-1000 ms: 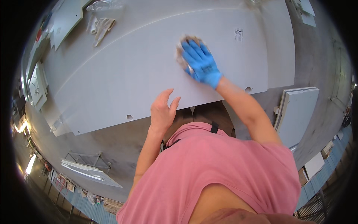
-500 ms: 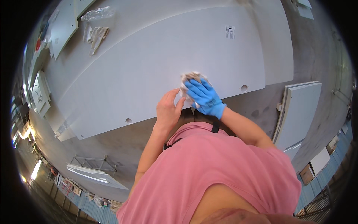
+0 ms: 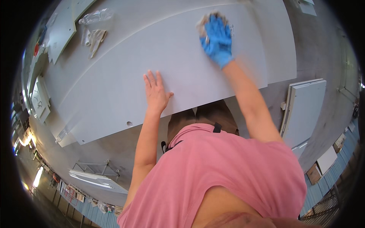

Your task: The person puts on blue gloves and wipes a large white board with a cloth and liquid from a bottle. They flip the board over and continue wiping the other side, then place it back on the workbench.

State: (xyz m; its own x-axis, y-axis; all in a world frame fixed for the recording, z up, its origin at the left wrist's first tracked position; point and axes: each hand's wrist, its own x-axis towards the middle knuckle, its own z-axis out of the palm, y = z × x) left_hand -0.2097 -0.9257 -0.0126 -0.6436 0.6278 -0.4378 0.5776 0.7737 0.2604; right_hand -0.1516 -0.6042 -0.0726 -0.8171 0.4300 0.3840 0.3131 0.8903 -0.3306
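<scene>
A large pale grey panel (image 3: 125, 83) lies flat in front of me, with a round hole near its front edge. My right hand (image 3: 218, 41), in a blue glove, presses a crumpled off-white cloth (image 3: 205, 28) onto the panel near its far edge. Just right of the glove, a white printed label (image 3: 232, 31) shows in part. My bare left hand (image 3: 156, 93) rests on the panel nearer to me, its fingers spread and nothing in them.
At the far left lie a clear plastic bottle (image 3: 97, 16) and a pale work glove (image 3: 97, 40). More white panels (image 3: 62, 32) stand beyond them. To my right, several panels (image 3: 306, 106) are stacked low. Another clear bottle (image 3: 62, 133) is near the panel's left end.
My right hand has swept the cloth from the panel's near edge to its far side. The left hand has moved away from the cloth, leftward, and now lies flat.
</scene>
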